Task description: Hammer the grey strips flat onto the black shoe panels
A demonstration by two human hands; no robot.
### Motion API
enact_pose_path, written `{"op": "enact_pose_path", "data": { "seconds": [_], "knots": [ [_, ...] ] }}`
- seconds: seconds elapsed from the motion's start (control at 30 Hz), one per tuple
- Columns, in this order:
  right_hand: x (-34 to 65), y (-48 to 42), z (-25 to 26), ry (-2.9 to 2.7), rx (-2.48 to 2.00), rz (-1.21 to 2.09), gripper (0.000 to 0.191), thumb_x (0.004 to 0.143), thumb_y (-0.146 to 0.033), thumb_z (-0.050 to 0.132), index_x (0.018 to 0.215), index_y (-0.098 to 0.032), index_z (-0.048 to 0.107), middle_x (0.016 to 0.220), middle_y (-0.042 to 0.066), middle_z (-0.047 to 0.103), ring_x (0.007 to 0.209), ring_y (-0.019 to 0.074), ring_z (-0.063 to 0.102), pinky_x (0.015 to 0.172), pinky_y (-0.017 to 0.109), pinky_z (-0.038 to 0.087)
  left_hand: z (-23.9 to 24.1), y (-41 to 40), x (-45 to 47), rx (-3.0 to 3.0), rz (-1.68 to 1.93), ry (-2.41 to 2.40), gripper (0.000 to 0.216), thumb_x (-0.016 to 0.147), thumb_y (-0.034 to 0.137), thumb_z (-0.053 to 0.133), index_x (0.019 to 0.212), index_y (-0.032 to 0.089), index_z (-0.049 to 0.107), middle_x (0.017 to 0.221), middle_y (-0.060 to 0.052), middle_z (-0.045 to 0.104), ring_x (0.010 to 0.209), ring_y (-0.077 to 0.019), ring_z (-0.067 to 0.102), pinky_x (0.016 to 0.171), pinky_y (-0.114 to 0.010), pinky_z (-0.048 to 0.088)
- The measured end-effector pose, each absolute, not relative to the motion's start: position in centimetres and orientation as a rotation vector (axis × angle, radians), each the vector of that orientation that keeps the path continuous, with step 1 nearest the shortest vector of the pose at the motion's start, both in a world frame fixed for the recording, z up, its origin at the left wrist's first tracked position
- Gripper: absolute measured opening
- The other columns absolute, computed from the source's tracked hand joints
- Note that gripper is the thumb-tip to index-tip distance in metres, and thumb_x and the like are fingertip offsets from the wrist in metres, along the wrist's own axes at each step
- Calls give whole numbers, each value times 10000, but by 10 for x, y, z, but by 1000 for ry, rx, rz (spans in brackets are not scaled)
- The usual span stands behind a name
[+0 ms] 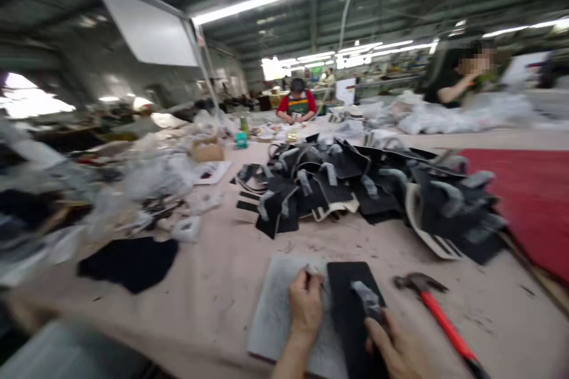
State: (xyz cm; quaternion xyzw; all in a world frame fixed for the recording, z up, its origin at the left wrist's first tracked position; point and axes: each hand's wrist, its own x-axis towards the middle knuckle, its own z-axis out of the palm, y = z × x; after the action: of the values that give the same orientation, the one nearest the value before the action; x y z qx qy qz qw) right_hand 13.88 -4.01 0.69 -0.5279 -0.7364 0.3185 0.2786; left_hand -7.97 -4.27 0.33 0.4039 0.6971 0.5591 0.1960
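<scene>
My left hand (306, 303) is over a pale grey slab (273, 308), its thumb and fingers pinched together. A small whitish bit (313, 270) shows at the fingertips, too blurred to name. My right hand (393, 340) grips a black flat panel (347, 302) near the lower end of its plastic-wrapped strip (368, 296). That panel lies along the right side of the slab and partly overlaps it. To the right of my right hand, a claw hammer (447, 323) with a red handle rests on the table.
A heap of black panels (320, 186) with plastic-wrapped strips covers the table's middle. Dark fabric (128, 262) and plastic bags (151, 177) lie at left, a red sheet (524, 207) at right. One person (297, 103) sits across the table; another (457, 80) is at far right.
</scene>
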Motion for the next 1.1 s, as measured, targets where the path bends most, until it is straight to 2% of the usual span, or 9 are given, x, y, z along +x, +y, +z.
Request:
{"op": "enact_pose_path", "data": {
  "seconds": [0.1, 0.2, 0.27, 0.33, 0.4, 0.5, 0.57, 0.8, 1.1],
  "knots": [
    [153, -60, 1, -1882, -1455, 1154, 399, 986, -465, 370, 1228, -205, 552, 671, -2, 688, 632, 191, 679, 613, 291, 539, -8, -34, -46, 1148, 1511, 1853, 329, 908, 454, 586, 803, 159, 687, 707, -47, 698, 672, -203, 647, 640, -289, 504],
    [139, -71, 4, -1838, -1467, 1163, 562, 980, -390, 366, 1489, -162, 295, 728, 17, 708, 662, 217, 696, 635, 323, 538, -4, -36, -52, 1179, 1506, 1872, 292, 862, 447, 617, 799, 172, 693, 703, -41, 712, 671, -211, 656, 640, -277, 493],
    [133, -73, 12, -1892, -1444, 1029, 633, 962, -335, 389, 1543, -166, 205, 888, 69, 736, 788, 238, 720, 695, 347, 551, -1, -38, -59, 1195, 1477, 1885, 296, 858, 453, 617, 801, 174, 697, 710, -42, 719, 678, -214, 666, 642, -274, 492],
    [131, -68, 22, -1965, -1404, 845, 683, 929, -307, 450, 1558, -205, 204, 1132, 123, 697, 975, 260, 704, 783, 373, 553, 0, -39, -61, 1203, 1451, 1892, 306, 858, 462, 617, 810, 171, 700, 718, -46, 725, 691, -219, 675, 642, -273, 493],
    [132, -61, 31, -2038, -1397, 695, 678, 897, -331, 530, 1529, -250, 300, 1222, 127, 645, 1009, 272, 688, 791, 378, 551, -1, -39, -61, 1205, 1432, 1890, 314, 855, 467, 619, 809, 168, 702, 713, -48, 726, 690, -221, 678, 641, -276, 497],
    [130, -49, 36, -2125, -1435, 613, 448, 895, -407, 575, 1317, -255, 569, 1099, 97, 655, 860, 244, 695, 720, 351, 542, 2, -35, -59, 1194, 1426, 1881, 311, 848, 460, 627, 792, 165, 705, 705, -48, 725, 680, -217, 676, 644, -279, 507],
    [127, -45, 32, -2143, -1436, 616, 306, 932, -414, 532, 1137, -224, 656, 1014, 88, 658, 819, 226, 686, 713, 333, 529, 5, -32, -57, 1178, 1429, 1854, 295, 845, 450, 643, 803, 165, 710, 728, -50, 732, 698, -214, 681, 663, -280, 520],
    [120, -49, 9, -2091, -1402, 515, 313, 981, -407, 444, 1032, -176, 649, 906, 86, 643, 774, 201, 650, 677, 293, 475, 14, -7, -33, 1013, 1517, 1544, 245, 853, 398, 653, 889, 162, 712, 847, -58, 760, 794, -199, 709, 765, -296, 563],
    [121, -47, 7, -2040, -1365, 487, 285, 982, -397, 432, 924, -185, 614, 821, 63, 624, 701, 174, 616, 624, 264, 422, 10, -4, -24, 1261, 1300, 1563, 194, 859, 350, 628, 871, 185, 730, 854, -48, 780, 793, -204, 723, 759, -284, 554]
  ]
}}
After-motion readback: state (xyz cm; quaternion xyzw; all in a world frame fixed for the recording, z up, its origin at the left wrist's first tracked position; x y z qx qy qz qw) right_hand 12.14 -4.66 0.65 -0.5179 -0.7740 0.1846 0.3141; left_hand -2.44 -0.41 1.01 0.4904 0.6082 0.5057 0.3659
